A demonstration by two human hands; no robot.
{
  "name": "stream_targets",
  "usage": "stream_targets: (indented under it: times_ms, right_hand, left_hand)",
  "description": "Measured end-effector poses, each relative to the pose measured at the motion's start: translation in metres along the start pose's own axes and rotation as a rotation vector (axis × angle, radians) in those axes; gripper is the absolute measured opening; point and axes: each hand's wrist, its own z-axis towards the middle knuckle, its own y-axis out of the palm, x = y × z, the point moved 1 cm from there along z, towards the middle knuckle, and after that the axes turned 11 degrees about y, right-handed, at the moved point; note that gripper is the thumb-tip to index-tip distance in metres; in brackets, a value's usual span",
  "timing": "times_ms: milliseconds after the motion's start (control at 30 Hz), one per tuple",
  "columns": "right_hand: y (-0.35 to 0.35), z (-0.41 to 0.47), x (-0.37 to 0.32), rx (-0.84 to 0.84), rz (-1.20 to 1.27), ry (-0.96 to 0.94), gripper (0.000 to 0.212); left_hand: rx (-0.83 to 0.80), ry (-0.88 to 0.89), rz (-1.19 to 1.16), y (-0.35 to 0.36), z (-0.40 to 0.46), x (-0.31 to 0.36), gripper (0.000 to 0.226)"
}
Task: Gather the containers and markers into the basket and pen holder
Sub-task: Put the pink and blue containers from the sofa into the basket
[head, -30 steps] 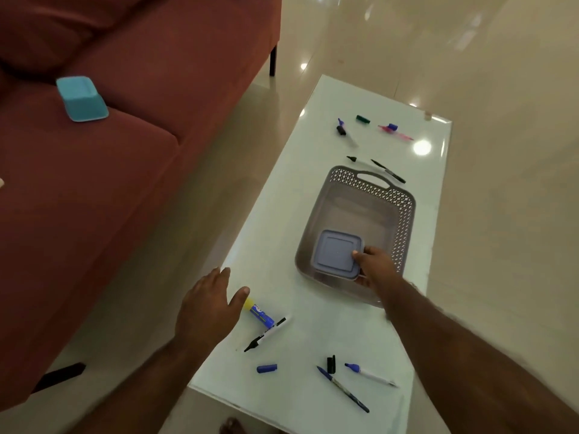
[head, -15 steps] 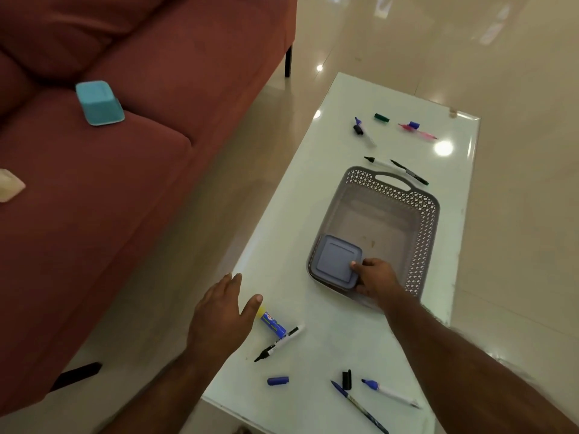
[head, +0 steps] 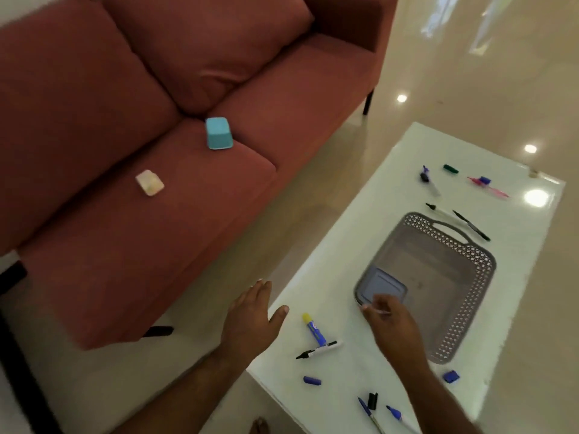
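Head view: blue lidded container sits in grey basket's near-left corner, right hand loose-fingered just over it, left hand spread empty; likely light, rigid, slick plastic, best pinched at lid edges.

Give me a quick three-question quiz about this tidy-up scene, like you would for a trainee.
1. True or false: the grey basket already holds a container.
2. Where does the turquoise container sit: A) table, B) sofa, C) floor?
3. Which hand is at the basket's near corner?

Key:
1. True, a grey lidded container lies inside.
2. B, on the red sofa.
3. The right hand; the left hand hovers at the table edge.
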Motion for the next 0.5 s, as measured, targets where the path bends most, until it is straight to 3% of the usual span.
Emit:
stream_targets:
  times_ms: [233,500]
  right_hand:
    - [0.044,-0.047,-0.099,-0.138,-0.06,-0.211,0.047]
    - [0.131,-0.033,-0.246,-0.17,-0.221,-0.422,0.054]
  left_hand:
    - [0.118,-0.049,0.039,-0.07,-0.006,-0.035,0.084]
    - [0.262,-0.227,0.027,-0.136,0.028,-0.159,0.083]
